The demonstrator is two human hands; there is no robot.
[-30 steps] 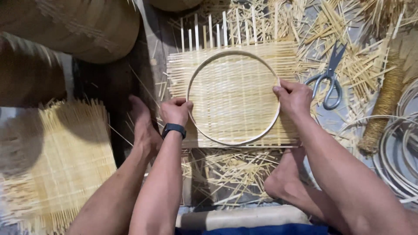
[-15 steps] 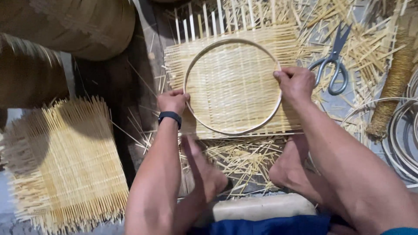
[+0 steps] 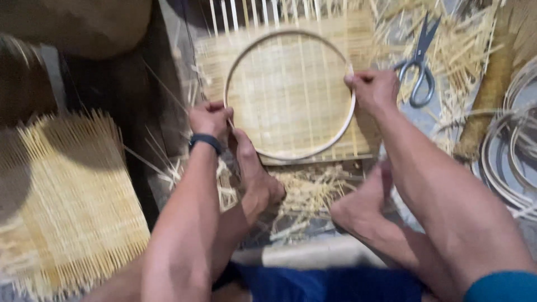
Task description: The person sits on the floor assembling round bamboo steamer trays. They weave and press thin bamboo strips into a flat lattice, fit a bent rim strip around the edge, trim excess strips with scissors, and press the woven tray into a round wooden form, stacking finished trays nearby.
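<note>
Since earlier, one left foot point(image 3: 254, 179) has come onto one woven mat point(image 3: 291, 89); left hand point(image 3: 210, 118) and right hand point(image 3: 373, 89), fingers closed, pinch one hoop point(image 3: 291, 155); one pair of scissors point(image 3: 418, 67) lies right of the mat.

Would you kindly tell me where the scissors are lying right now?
The scissors lie at the upper right of the head view, on scattered bamboo offcuts, just beyond the right hand and right of the woven mat.

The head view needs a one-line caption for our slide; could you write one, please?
Both hands, left hand and right hand, grip a round hoop on a woven bamboo mat, scissors nearby.
</note>
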